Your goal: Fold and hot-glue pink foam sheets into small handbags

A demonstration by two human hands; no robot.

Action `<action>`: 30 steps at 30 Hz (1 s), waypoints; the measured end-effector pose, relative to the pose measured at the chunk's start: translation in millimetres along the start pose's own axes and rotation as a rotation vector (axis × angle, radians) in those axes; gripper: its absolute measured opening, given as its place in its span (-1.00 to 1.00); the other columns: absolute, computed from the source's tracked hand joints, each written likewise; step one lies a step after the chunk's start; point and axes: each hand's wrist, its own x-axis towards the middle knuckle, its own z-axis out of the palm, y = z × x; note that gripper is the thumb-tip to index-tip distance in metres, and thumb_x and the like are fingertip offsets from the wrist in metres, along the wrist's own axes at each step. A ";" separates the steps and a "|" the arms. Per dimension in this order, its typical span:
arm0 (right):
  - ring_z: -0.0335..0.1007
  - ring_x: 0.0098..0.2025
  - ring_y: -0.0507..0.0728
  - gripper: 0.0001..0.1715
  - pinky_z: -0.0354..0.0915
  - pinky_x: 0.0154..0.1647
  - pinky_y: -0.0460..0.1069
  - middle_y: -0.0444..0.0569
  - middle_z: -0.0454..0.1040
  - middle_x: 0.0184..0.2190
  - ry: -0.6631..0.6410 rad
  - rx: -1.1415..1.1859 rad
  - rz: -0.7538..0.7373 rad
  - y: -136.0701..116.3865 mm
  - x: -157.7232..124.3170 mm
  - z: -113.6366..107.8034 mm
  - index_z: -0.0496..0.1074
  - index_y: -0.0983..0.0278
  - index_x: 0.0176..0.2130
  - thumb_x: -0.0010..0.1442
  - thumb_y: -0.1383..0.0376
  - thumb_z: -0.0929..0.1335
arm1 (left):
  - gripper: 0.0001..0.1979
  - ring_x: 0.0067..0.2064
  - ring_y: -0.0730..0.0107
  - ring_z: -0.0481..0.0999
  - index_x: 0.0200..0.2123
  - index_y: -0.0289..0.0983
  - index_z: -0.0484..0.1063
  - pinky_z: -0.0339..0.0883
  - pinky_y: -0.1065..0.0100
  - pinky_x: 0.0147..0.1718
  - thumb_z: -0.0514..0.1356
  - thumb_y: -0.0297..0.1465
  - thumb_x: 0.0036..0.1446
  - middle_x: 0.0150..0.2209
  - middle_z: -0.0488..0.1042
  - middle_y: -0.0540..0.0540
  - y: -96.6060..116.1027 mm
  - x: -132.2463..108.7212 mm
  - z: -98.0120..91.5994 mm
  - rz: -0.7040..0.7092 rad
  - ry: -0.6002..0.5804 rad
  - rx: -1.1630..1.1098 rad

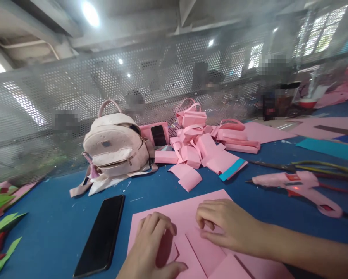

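Note:
A large sheet of pink paper (180,209) lies on the blue table, with smaller pink paper pieces (205,248) on top of it. My left hand (153,240) rests over the left side of the sheet, thumb spread from its bent fingers, beside a small folded piece. Over the right part of the sheet hovers or rests my right hand (220,221), its fingers curled and the thumb apart; nothing shows between them. A pink hot glue gun (298,186) with a lit red light lies to the right, its nozzle toward the left.
Left of the sheet lies a black phone (101,236). Behind are a pale backpack (118,143), another phone (159,135) and a heap of pink paper bags and scraps (197,151). Scissors (302,166) lie behind the glue gun. A perforated metal screen (162,73) bounds the table.

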 end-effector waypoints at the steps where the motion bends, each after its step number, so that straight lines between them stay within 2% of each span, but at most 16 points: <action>1: 0.32 -0.36 0.04 -0.91 0.10 -0.35 -0.08 -0.15 0.46 -0.38 0.014 0.018 0.000 -1.2 -0.1 -0.3 0.35 0.27 -0.35 0.18 0.38 0.38 | -0.59 -0.13 0.14 0.44 -0.24 -0.19 0.37 0.35 0.17 -0.11 0.37 -0.07 -0.02 -0.19 0.44 -0.12 1.5 0.8 -0.9 0.001 -0.001 -0.003; 3: 0.29 -0.37 0.03 -0.90 0.10 -0.36 -0.09 -0.15 0.44 -0.38 0.062 0.063 0.008 -2.6 -0.7 -0.9 0.32 0.26 -0.37 0.19 0.41 0.33 | -0.59 -0.13 0.16 0.44 -0.27 -0.20 0.39 0.34 0.19 -0.10 0.33 -0.02 0.01 -0.20 0.45 -0.12 3.4 1.9 -2.9 0.014 0.007 -0.020; 5: 0.24 -0.41 0.01 -0.90 0.10 -0.40 -0.11 -0.17 0.40 -0.42 0.106 0.132 0.046 -3.2 -1.4 -1.6 0.30 0.25 -0.36 0.20 0.42 0.30 | -0.61 -0.11 0.17 0.45 -0.23 -0.19 0.41 0.33 0.20 -0.09 0.21 0.01 0.14 -0.18 0.46 -0.13 4.0 2.0 -5.1 0.016 0.017 -0.056; 7: 0.19 -0.47 -0.02 -0.90 0.08 -0.44 -0.12 -0.21 0.35 -0.46 0.130 0.215 0.095 -3.9 -1.8 -2.4 0.29 0.25 -0.35 0.19 0.44 0.28 | -0.64 -0.09 0.20 0.45 -0.21 -0.18 0.42 0.32 0.20 -0.08 0.06 -0.03 0.28 -0.16 0.46 -0.13 3.8 1.4 -6.8 0.004 0.009 -0.103; 9: 0.16 -0.49 -0.03 -0.90 0.08 -0.46 -0.13 -0.22 0.32 -0.48 0.133 0.311 0.133 -4.6 -1.5 -2.9 0.29 0.25 -0.33 0.18 0.45 0.28 | -0.65 -0.10 0.23 0.46 -0.27 -0.18 0.42 0.31 0.21 -0.08 -0.01 -0.10 0.34 -0.18 0.48 -0.12 3.2 0.7 -6.8 -0.022 -0.009 -0.137; 14: 0.13 -0.49 -0.04 -0.89 0.09 -0.48 -0.14 -0.21 0.29 -0.48 0.105 0.560 0.200 -4.1 1.1 -1.0 0.31 0.27 -0.37 0.15 0.37 0.37 | -0.74 -0.12 0.24 0.50 -0.48 -0.23 0.35 0.34 0.23 -0.09 0.23 -0.24 0.18 -0.23 0.52 -0.10 1.9 1.5 -2.9 -0.068 -0.022 -0.196; 17: 0.11 -0.50 -0.04 -0.77 0.07 -0.50 -0.13 -0.23 0.28 -0.51 0.042 0.701 0.243 -2.3 2.7 1.2 0.33 0.28 -0.40 0.06 0.30 0.47 | -0.77 -0.12 0.23 0.51 -0.52 -0.23 0.32 0.33 0.23 -0.09 0.24 -0.34 0.13 -0.25 0.54 -0.09 1.6 2.9 -2.6 -0.070 -0.025 -0.243; 20: 0.11 -0.49 -0.03 -0.79 0.07 -0.48 -0.12 -0.23 0.30 -0.51 0.051 0.770 0.270 -1.5 4.8 3.8 0.36 0.28 -0.39 0.05 0.30 0.47 | -0.76 -0.16 0.22 0.52 -0.54 -0.23 0.31 0.33 0.23 -0.12 0.24 -0.35 0.12 -0.31 0.54 -0.09 1.6 2.8 -1.8 -0.047 -0.019 -0.270; 22: 0.17 -0.46 -0.02 -0.79 0.12 -0.42 -0.12 -0.23 0.33 -0.48 0.081 0.824 0.296 -1.9 6.6 5.8 0.40 0.28 -0.29 0.02 0.35 0.47 | -0.78 -0.18 0.23 0.51 -0.53 -0.23 0.35 0.35 0.25 -0.14 0.24 -0.32 0.13 -0.35 0.53 -0.09 1.6 1.1 1.1 -0.052 -0.013 -0.299; 24: 0.23 -0.43 0.00 -0.73 0.16 -0.37 -0.10 -0.21 0.36 -0.49 0.077 0.862 0.330 -2.6 8.5 7.8 0.45 0.29 -0.23 -0.01 0.36 0.47 | -0.85 -0.21 0.25 0.51 -0.43 -0.24 0.44 0.37 0.29 -0.17 0.25 -0.30 0.12 -0.34 0.52 -0.11 1.9 -1.6 5.7 -0.119 0.012 -0.346; 27: 0.17 -0.47 0.00 -0.84 0.10 -0.43 -0.09 -0.19 0.35 -0.56 0.037 0.816 0.390 -4.1 9.7 9.2 0.50 0.33 -0.39 -0.04 0.31 0.49 | -0.82 -0.33 0.35 0.47 -0.31 -0.25 0.53 0.35 0.40 -0.33 0.25 -0.26 0.11 -0.33 0.49 -0.11 3.8 -4.1 12.5 -0.260 0.014 -0.408; 30: 0.07 -0.51 -0.01 -0.78 0.00 -0.50 -0.09 -0.20 0.28 -0.61 0.022 0.803 0.373 -6.9 8.3 7.2 0.44 0.33 -0.50 -0.04 0.24 0.49 | -0.82 -0.40 0.40 0.36 -0.34 -0.25 0.58 0.27 0.43 -0.40 0.25 -0.27 0.09 -0.49 0.37 -0.02 8.6 -3.0 16.0 -0.306 -0.020 -0.390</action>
